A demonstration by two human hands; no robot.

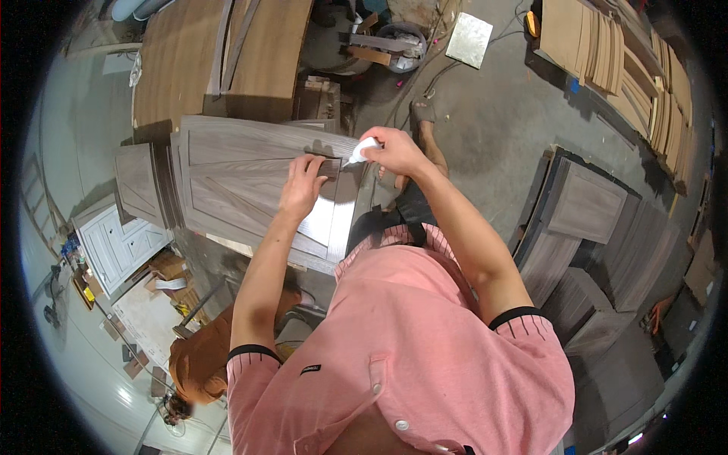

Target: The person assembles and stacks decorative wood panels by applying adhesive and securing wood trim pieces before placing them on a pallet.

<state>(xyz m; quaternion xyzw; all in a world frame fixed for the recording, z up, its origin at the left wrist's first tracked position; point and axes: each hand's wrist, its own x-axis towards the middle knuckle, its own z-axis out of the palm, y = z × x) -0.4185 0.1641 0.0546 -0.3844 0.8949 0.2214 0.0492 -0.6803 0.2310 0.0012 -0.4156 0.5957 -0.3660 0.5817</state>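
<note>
Seemingly glue bottle over grey door panel

- right hand grips small white glue bottle, nozzle down at grey-brown wood door panel
- left hand flat on panel, just beside nozzle
- more panels stacked on right
- person in brown crouched lower left

Even bright daylight, soft shadows on floor; strong fisheye bending, black vignette at rim; sharp centre.
</note>
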